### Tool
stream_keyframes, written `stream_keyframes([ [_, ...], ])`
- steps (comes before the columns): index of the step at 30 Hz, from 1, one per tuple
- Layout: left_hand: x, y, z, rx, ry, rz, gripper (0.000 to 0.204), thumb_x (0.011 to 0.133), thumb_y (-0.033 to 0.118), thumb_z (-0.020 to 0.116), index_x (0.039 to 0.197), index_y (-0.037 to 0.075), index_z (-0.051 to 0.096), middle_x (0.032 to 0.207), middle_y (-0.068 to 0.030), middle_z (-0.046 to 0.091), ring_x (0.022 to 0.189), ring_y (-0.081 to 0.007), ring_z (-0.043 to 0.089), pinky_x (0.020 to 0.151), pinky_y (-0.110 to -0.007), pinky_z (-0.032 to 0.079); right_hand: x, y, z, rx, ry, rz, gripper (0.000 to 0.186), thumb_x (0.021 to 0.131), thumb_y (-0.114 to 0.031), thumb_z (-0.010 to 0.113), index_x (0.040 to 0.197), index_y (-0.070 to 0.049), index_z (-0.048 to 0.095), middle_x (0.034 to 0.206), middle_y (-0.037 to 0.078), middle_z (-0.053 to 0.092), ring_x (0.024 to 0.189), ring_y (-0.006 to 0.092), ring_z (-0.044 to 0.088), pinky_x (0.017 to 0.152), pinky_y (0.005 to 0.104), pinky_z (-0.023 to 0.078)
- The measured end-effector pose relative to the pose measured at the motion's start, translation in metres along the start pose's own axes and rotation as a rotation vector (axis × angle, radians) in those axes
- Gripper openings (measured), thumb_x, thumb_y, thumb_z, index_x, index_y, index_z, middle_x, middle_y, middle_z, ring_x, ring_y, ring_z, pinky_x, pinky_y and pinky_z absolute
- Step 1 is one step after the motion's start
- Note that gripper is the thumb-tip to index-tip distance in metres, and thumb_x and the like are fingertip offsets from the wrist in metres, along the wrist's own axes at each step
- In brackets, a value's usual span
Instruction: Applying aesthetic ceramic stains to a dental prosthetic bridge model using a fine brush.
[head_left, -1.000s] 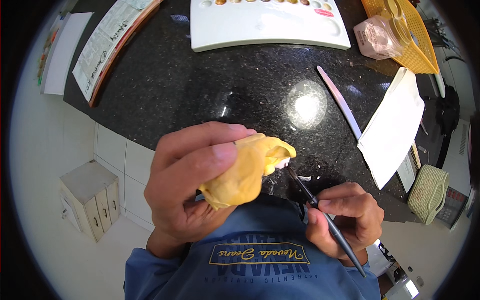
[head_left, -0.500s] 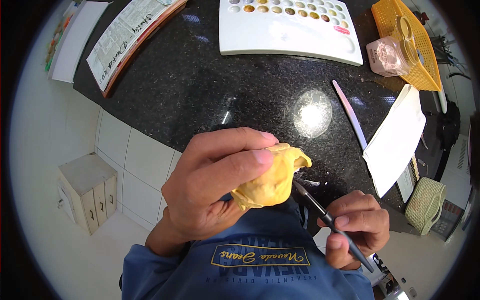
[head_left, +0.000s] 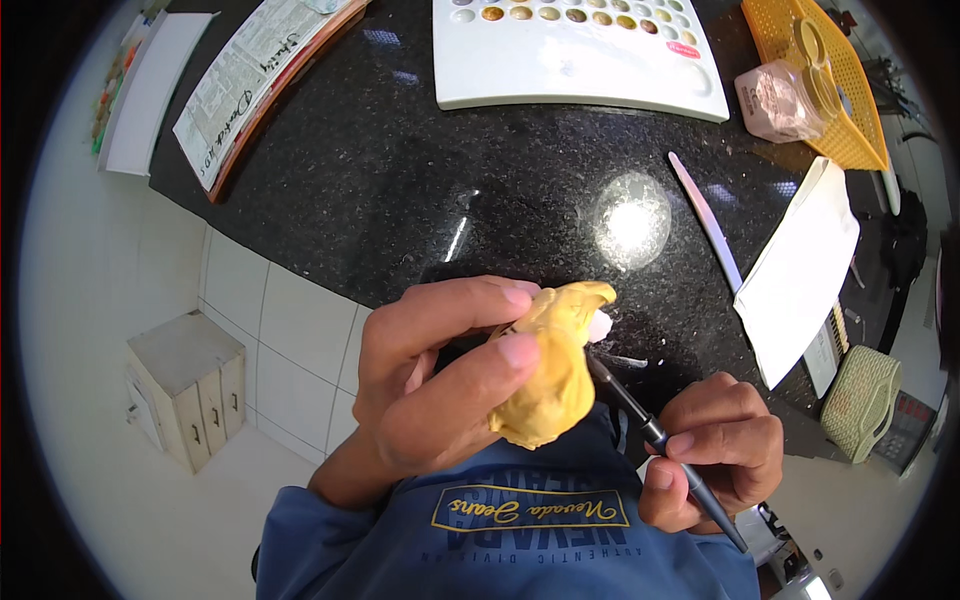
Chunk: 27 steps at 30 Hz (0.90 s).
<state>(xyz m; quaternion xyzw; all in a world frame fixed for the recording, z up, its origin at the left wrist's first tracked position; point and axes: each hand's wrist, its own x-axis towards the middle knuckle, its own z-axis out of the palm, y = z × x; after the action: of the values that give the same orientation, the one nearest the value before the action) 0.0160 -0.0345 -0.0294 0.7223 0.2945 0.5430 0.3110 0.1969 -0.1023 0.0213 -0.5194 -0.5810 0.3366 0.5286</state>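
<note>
Between the fingers and thumb of my left hand (head_left: 430, 370) is a yellow dental cast (head_left: 550, 375), held above the near edge of the counter. A small white piece (head_left: 599, 327) shows at the cast's right side; how it sits there is partly hidden. My right hand (head_left: 720, 450) is closed in a pen grip round a slim brush (head_left: 670, 445) with a grey and black handle. The dark brush tip points up and left, close beside the cast's right edge. Whether the tip touches the cast I cannot tell.
A white palette (head_left: 580, 75) with colored wells lies at the far side of the black counter (head_left: 400, 190). To the right are a pink-white file (head_left: 705, 220), folded white paper (head_left: 800, 270), a pinkish jar (head_left: 775, 103) and a yellow basket (head_left: 868, 130). A paper-covered block (head_left: 240, 100) lies left.
My left hand has turned the cast, so the white piece shows more at its right side. The brush has barely moved in my right hand.
</note>
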Motion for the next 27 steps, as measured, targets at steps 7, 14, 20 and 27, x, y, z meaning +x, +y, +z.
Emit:
stream_keyframes([
  [7,-0.006,-0.011,-0.003,0.217,-0.021,0.151,0.071,0.07,0.009,0.082,0.121,0.011,0.031,0.11,-0.0159,0.045,0.089,-0.025,0.064,0.072,-0.031,0.062,0.001,0.002,0.009,-0.03,0.047,-0.077,0.018,0.066,-0.004,0.077,0.077,-0.003,0.063,0.067,0.01,0.062,0.053,0.0182,0.062,0.045,0.0267,0.051],
  [14,-0.007,-0.006,-0.002,0.219,-0.017,0.134,0.074,0.068,0.012,0.084,0.12,0.013,0.032,0.11,-0.0142,0.045,0.09,-0.025,0.063,0.071,-0.029,0.062,-0.001,0.008,0.014,-0.036,0.071,-0.182,0.018,0.067,-0.005,0.078,0.072,-0.001,0.062,0.06,0.01,0.06,0.049,0.0177,0.06,0.04,0.0252,0.05],
  [20,-0.008,-0.005,-0.001,0.263,0.009,0.141,0.073,0.067,0.014,0.085,0.119,0.014,0.033,0.111,-0.014,0.045,0.092,-0.0257,0.063,0.07,-0.028,0.062,0.002,0.009,0.016,-0.044,0.04,-0.199,0.018,0.067,-0.006,0.078,0.072,0.0,0.062,0.061,0.011,0.06,0.049,0.0175,0.06,0.04,0.0254,0.05],
  [27,-0.009,-0.009,0.0,0.229,0.031,0.181,0.076,0.064,0.009,0.086,0.119,0.012,0.034,0.112,-0.0151,0.045,0.093,-0.0276,0.062,0.071,-0.028,0.062,0.002,0.007,0.018,-0.06,0.045,-0.189,0.018,0.066,-0.005,0.078,0.072,0.0,0.062,0.062,0.011,0.061,0.049,0.0178,0.06,0.041,0.0251,0.05],
])
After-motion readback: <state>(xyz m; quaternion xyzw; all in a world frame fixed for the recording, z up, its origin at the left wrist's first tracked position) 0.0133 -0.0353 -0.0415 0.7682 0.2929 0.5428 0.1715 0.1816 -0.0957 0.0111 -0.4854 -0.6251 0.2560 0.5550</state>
